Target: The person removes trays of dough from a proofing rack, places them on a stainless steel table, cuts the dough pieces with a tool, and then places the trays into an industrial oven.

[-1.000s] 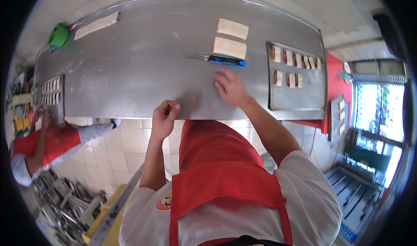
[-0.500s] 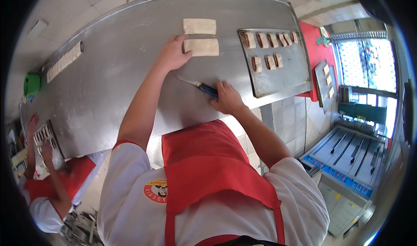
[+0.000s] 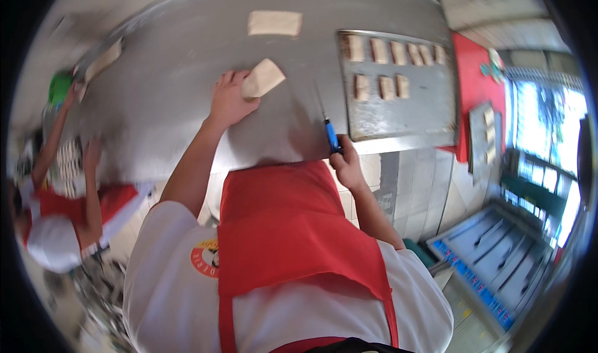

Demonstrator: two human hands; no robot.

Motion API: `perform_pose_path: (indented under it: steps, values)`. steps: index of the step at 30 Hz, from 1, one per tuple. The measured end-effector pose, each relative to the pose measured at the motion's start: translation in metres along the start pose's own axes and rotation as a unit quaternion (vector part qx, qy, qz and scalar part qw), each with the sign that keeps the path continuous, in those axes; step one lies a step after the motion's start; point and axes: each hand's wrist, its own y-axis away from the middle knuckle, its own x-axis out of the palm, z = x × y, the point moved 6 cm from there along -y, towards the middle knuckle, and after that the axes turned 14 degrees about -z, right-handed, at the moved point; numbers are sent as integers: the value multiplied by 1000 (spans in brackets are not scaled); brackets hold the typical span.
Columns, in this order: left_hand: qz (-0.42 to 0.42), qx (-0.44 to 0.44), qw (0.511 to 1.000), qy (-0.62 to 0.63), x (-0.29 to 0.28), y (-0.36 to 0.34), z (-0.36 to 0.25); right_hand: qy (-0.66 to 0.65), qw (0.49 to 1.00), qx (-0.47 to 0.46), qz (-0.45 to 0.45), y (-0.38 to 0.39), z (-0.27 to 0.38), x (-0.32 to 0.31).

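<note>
Now pulling one dough piece (image 3: 263, 77) closer with left hand (image 3: 229, 100) fingers pinching its edge, right hand (image 3: 346, 166) fingers wrapping tight around the blue-handled knife (image 3: 330, 132), getting ready for cutting.

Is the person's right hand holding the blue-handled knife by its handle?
Yes, the right hand is closed around the blue-handled knife, whose blade points away over the steel table.

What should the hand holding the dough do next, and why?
Probably lay the dough piece flat on the steel table. The left hand has it lifted at one end, and the right hand holds the blue-handled knife beside it.
</note>
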Motion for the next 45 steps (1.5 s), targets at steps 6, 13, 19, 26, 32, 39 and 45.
perform_pose_path:
  steps: [6,13,19,26,32,39,45]
  values:
    - [-108,-64,989,72,-17,73,39,146,976,-145,67,-6,61,45]
    - [-173,-149,942,247,-8,76,69,257,917,-271,138,9,100,136]
    - [-156,-140,940,268,-6,67,83,351,892,-243,147,12,98,184]
    - [-152,-99,950,256,-7,64,89,422,862,-250,132,14,97,194]
    - [-127,-86,945,287,-17,52,92,458,847,-239,122,10,102,194]
    - [-55,139,978,146,-26,27,63,472,840,-231,134,6,100,195]
    - [-45,124,980,146,-21,19,67,448,853,-234,128,6,101,190]
